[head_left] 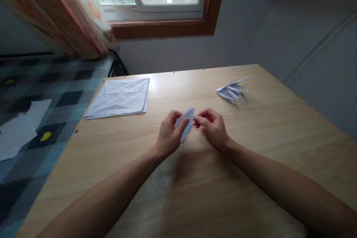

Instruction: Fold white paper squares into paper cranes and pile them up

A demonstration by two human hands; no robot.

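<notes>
In the head view, the left hand (170, 134) holds a small, pointed piece of folded white paper (190, 119), with the thumb on its near face and the fingers behind. This paper is above the middle of the table, and its left part is partly hidden by the thumb and fingers. The right hand (213, 127) has its thumb and forefinger drawn narrowly together just beside the paper's right edge; whether they pinch it, I cannot tell, because the fingertips are small and blurred. Both forearms are cut off by the near border.

The table (264, 148) has a pale wooden top with visible grain, and soft shadows lie below the hands. At far left rests a flat stack of creased white paper sheets (119, 96); their number is hard to count. At far right lies a spiky cluster of folded white paper pieces (231, 91), whose single parts overlap.

On the left, a blue and black checked cloth (75, 85) bears white paper (21, 132), cut off by the left border. Beyond are an orange and white patterned curtain (69, 11) and a bright window with a brown wooden frame (164, 28), cut at the top.
</notes>
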